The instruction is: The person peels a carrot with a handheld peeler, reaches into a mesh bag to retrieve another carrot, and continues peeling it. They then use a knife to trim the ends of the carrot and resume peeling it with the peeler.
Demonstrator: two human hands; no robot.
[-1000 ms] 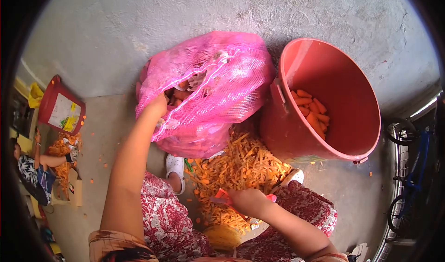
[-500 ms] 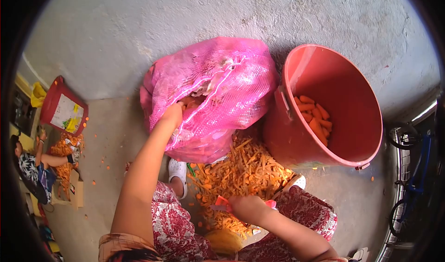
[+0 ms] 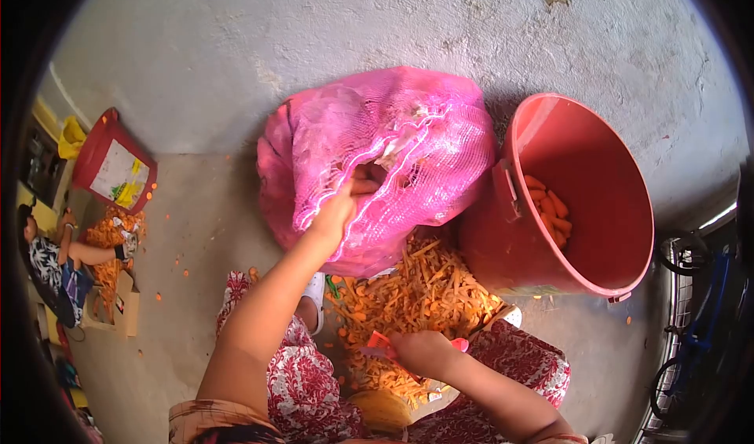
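My left hand (image 3: 338, 209) reaches into the slit of a pink mesh sack (image 3: 448, 157), its fingertips hidden inside. My right hand (image 3: 428, 354) is closed around a red peeler (image 3: 378, 340), whose head sticks out on the left and whose handle end shows on the right. Beneath it, a heap of orange carrot peelings (image 3: 424, 287) covers the floor between my feet. To the right of the sack, a tilted red bucket (image 3: 503, 247) has several peeled carrots (image 3: 554, 212) at its bottom.
A rough grey wall (image 3: 353, 27) rises behind the sack and bucket. At far left, another person (image 3: 55, 263) sits near a red bucket (image 3: 118, 161), more peelings (image 3: 106, 236) and a cardboard box (image 3: 126, 306). A blue bicycle (image 3: 699, 318) stands at far right.
My left hand has shifted right and slightly down at the sack's slit. The sack and buckets appear shifted right as the view turned. My right hand stays in place with the peeler.
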